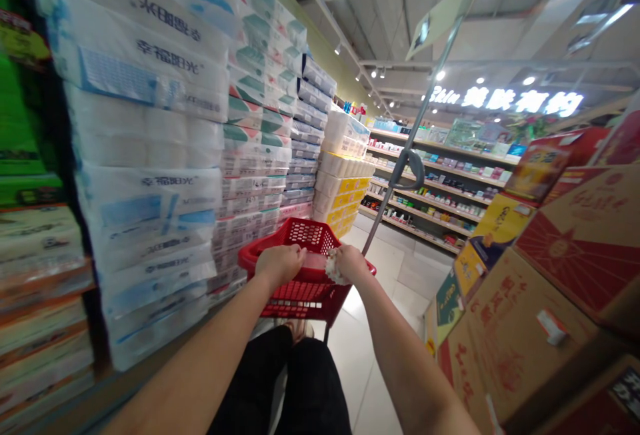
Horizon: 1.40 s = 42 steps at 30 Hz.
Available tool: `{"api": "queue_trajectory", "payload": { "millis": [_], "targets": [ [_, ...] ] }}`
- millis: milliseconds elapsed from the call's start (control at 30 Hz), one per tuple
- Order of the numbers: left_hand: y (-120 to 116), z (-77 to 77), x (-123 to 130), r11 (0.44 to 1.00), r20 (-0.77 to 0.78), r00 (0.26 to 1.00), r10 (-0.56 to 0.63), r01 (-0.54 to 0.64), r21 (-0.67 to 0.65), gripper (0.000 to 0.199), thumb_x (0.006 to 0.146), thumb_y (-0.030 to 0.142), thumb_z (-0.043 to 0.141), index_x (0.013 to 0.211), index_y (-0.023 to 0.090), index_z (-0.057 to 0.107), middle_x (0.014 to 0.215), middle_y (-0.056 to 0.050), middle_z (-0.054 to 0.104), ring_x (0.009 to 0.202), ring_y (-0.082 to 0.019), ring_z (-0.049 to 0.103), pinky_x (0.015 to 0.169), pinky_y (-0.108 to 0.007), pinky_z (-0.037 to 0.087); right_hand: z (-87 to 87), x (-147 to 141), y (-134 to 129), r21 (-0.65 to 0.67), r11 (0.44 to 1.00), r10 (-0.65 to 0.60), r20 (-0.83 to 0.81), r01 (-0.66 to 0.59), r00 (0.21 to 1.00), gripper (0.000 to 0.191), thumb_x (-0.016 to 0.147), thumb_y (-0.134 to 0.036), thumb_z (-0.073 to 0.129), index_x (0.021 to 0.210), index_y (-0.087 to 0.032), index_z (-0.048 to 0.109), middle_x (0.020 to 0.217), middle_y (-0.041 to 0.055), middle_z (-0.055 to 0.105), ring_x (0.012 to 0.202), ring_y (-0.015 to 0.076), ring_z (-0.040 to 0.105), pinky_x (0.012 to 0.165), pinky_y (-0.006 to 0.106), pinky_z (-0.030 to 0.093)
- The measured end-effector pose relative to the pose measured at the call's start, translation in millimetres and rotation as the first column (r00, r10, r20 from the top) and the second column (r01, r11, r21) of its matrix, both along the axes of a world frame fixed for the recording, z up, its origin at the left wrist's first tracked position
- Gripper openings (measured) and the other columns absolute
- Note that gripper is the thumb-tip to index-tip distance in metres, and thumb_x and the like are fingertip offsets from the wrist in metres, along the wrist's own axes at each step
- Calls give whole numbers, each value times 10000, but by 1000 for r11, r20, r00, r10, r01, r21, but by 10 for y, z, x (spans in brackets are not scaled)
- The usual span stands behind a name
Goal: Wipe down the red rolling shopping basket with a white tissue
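Note:
Both hands rest at the near rim of a red plastic shopping cart in front of my legs. My left hand has its fingers curled at the handle on the left. On the right, my right hand is closed, with a crumpled white item at its fingers, against the handle. A pale strip of the handle shows between the two hands. What lies in the basket is mostly hidden by the handle and hands.
Tall stacks of tissue packs line the left. Cardboard boxes are piled on the right. A slanting metal pole with a grey hook stands ahead. Behind it are stocked shelves. Pale floor tiles run between.

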<state>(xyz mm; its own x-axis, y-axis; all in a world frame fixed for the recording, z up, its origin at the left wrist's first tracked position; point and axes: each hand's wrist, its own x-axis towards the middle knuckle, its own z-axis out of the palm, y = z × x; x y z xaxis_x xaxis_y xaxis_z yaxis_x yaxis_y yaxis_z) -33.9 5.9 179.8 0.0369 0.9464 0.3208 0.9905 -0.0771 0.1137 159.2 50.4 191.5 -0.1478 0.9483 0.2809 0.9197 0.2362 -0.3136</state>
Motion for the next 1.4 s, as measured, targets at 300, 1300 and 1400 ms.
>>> {"api": "queue_trajectory", "payload": {
  "millis": [300, 1300, 1400],
  "targets": [
    [30, -31, -38, 1000, 14, 1000, 1, -1, -1, 546, 952, 484, 204, 1036, 187, 654, 967, -141, 724, 944, -292, 675, 800, -416, 478, -88, -351, -248, 126, 967, 206, 122, -222, 971, 440, 982, -512, 339, 1028, -245, 685, 1123, 79, 674, 985, 228, 641, 833, 338, 469],
    [91, -26, -96, 1000, -59, 998, -20, 20, -7, 573, 955, 495, 139, 1013, 207, 631, 947, -116, 733, 905, -277, 689, 730, -386, 488, 85, -531, -33, 294, 953, 75, -14, -68, 997, 303, 959, -206, 376, 1069, -142, 651, 1118, 135, 669, 974, 183, 651, 835, 274, 494],
    [113, -29, -105, 998, -137, 989, -55, 54, -9, 531, 963, 442, 157, 1038, 211, 629, 990, -110, 726, 908, -262, 684, 721, -364, 483, 42, -536, -139, 159, 982, 104, -11, -101, 995, 353, 950, -392, 427, 933, -156, 689, 970, 122, 703, 869, 229, 670, 769, 336, 507]
  ]
}}
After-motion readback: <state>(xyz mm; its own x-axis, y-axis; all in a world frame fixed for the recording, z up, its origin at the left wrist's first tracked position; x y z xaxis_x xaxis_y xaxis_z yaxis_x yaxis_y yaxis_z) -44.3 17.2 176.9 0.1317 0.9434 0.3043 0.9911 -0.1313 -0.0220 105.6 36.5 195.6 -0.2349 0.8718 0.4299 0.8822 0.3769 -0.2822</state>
